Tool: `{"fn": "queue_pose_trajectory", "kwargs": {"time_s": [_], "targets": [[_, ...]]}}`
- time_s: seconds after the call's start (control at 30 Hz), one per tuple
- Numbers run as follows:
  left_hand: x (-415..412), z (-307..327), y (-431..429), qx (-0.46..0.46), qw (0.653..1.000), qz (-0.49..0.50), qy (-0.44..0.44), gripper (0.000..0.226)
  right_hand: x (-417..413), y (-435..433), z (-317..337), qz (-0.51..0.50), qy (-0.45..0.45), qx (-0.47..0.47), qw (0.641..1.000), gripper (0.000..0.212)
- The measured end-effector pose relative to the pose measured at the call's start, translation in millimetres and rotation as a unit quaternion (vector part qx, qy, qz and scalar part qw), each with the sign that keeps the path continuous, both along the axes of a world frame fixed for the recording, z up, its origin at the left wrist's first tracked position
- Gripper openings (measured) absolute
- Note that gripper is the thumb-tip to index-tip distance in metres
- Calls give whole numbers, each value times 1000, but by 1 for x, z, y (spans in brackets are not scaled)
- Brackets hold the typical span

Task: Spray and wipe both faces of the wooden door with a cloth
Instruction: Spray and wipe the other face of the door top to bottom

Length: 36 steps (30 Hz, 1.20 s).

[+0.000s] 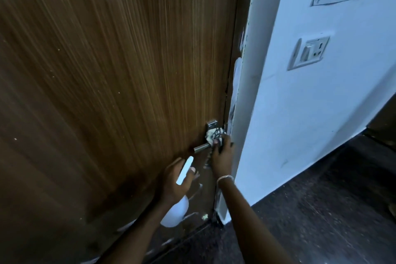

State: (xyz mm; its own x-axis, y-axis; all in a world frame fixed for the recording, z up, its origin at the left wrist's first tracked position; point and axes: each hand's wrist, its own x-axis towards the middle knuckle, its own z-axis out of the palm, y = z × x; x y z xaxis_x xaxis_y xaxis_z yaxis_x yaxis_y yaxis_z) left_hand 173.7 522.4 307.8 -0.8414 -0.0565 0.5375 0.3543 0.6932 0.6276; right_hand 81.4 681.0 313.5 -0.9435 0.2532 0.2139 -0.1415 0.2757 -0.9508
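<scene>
Low in the frame's centre, my right hand (222, 154) presses a crumpled black-and-white patterned cloth (215, 135) onto the metal lever handle (202, 148) of the brown wood-grain door (111, 75), while my left hand's (175, 180) fingers grip a white spray bottle (175, 213).

The door (107, 92) is brown wood-grain with fine vertical streaks and a soft sheen. Its lever handle (202, 148) and lock plate (212, 124) are shiny metal. The patterned cloth (215, 134) looks soft and crumpled. The spray bottle (174, 213) is smooth white plastic. The wall (310, 113) is matt painted; the floor (321, 210) is dark and speckled.
</scene>
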Motion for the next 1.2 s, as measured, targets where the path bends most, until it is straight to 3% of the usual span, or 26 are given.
{"fn": "queue_pose_trajectory", "kwargs": {"time_s": [0.13, 0.2, 0.3, 0.37, 0.47, 0.53, 0.67, 0.8, 0.87, 0.93, 1.0, 1.1, 1.2], "targets": [[0, 19, -5, 22, 999, 25, 9, 32, 30, -25, -14, 64, 32, 55, 996, 32], [-2, 28, -9, 43, 998, 36, -30, 33, 22, -19, -10, 44, 12, 2, 999, 30], [6, 33, -13, 8, 999, 43, -1, 37, 3, -12, 8, -48, -73, -119, 989, 16], [8, 42, -20, 23, 999, 29, -9, 41, 9, -24, 7, -39, -61, -70, 995, 24], [4, 53, -27, 42, 998, 40, -33, 35, 45, -44, -5, 143, -42, 82, 985, 55], [1, 60, -30, 36, 998, 44, -12, 30, 54, -39, 0, 194, -41, 139, 970, 58], [1, 68, -27, 51, 998, 40, 25, 18, 28, -3, 21, 67, -7, 77, 995, 41], [-1, 59, -34, 56, 997, 41, -12, 23, -37, 29, 18, 54, -74, 157, 983, 41], [-2, 65, -32, 54, 998, 22, 31, 33, -65, 35, 10, 33, -111, 172, 978, 45], [1, 69, -25, 19, 995, 29, 91, 48, -66, 32, 21, 28, -133, 205, 969, 33], [-1, 67, -26, 19, 994, 22, 110, 55, -50, 26, 34, 50, -103, 261, 958, 25], [-10, 69, -28, 55, 995, 54, 64, 30, -45, 29, 39, 83, -94, 272, 954, 27], [-17, 69, -31, 31, 993, 70, 88, 29, -64, 36, 45, 70, -192, 223, 953, 27]]}}
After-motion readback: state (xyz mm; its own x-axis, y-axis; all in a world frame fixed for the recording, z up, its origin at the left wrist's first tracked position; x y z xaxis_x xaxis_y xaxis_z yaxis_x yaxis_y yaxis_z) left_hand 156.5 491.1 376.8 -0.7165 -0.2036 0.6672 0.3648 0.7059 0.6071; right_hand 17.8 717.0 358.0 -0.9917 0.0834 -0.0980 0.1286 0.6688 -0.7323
